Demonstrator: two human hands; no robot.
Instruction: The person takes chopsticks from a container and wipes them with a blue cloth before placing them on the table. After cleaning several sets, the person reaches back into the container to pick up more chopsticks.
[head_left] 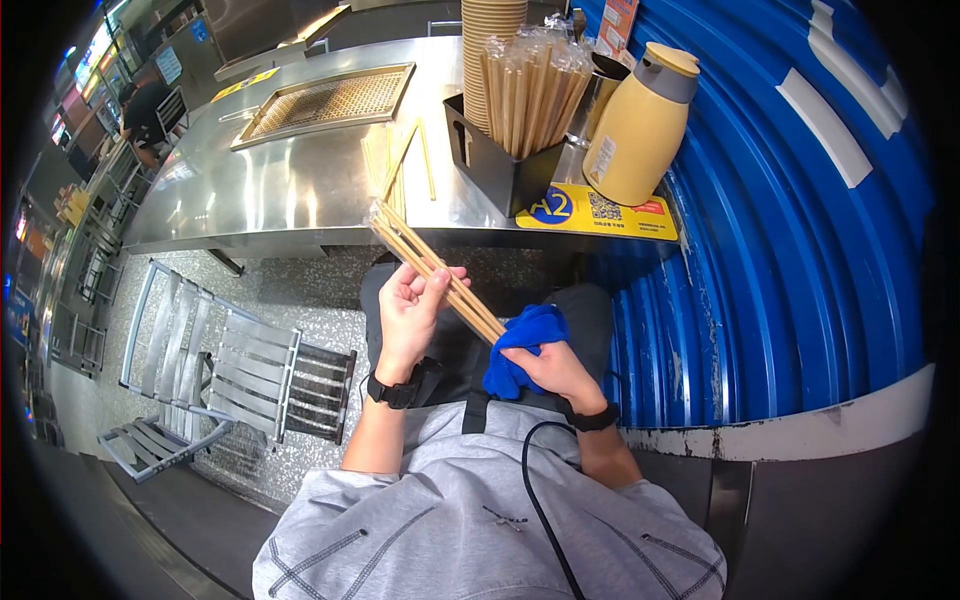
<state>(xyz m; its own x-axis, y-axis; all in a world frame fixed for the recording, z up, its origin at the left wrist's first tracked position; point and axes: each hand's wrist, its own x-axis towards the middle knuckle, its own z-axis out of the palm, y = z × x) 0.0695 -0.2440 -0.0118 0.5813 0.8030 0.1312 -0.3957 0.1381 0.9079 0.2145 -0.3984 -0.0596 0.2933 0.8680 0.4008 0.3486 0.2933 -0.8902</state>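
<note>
My left hand (412,302) grips a bundle of wooden chopsticks (474,314) around its middle, thumb lying along the top. The bundle slants over my lap, and its far end, with a shiny clear plastic look, reaches up to the table's front edge. A bright blue cloth (537,327) is bunched in my right hand (556,370) and wraps the near end of the chopsticks, hiding their tips. On the steel table (290,185) just beyond the bundle lie several loose chopsticks (400,165), some of them crossed.
A black holder (505,175) carries stacked paper cups (480,70) and plastic-wrapped chopsticks (528,100). Beside it stand a yellow jug (640,130) and a yellow A2 sign (610,210). A mesh-topped tray (325,105) lies farther left. A chair (240,365) stands at left; a blue corrugated wall (790,250) borders the right.
</note>
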